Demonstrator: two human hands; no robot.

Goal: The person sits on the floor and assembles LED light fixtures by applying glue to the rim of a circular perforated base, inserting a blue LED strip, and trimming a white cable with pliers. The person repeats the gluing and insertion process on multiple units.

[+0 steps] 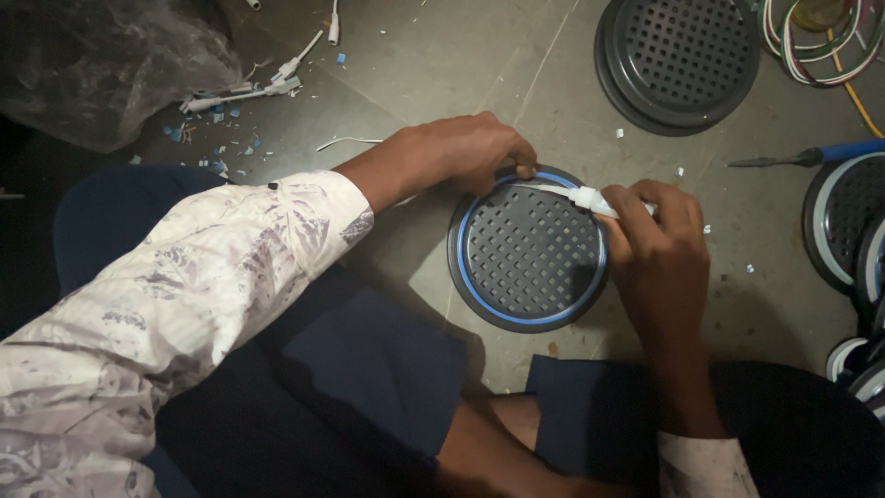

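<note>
Head view: both hands' fingers (522, 169) pinch white strip (553, 189) over round grille (527, 251).

The person wears a pale, off-white shirt (175, 304) printed with faint grey-lilac leaf shapes. Its long left sleeve (277, 231) ends in a loose cuff with one small dark button at the edge. A bit of the right sleeve (705, 466), same print, shows at the bottom edge, right of the shirt. Below the shirt, dark navy shorts (369, 369) cover both thighs, the hems ending at the bare knees.
</note>
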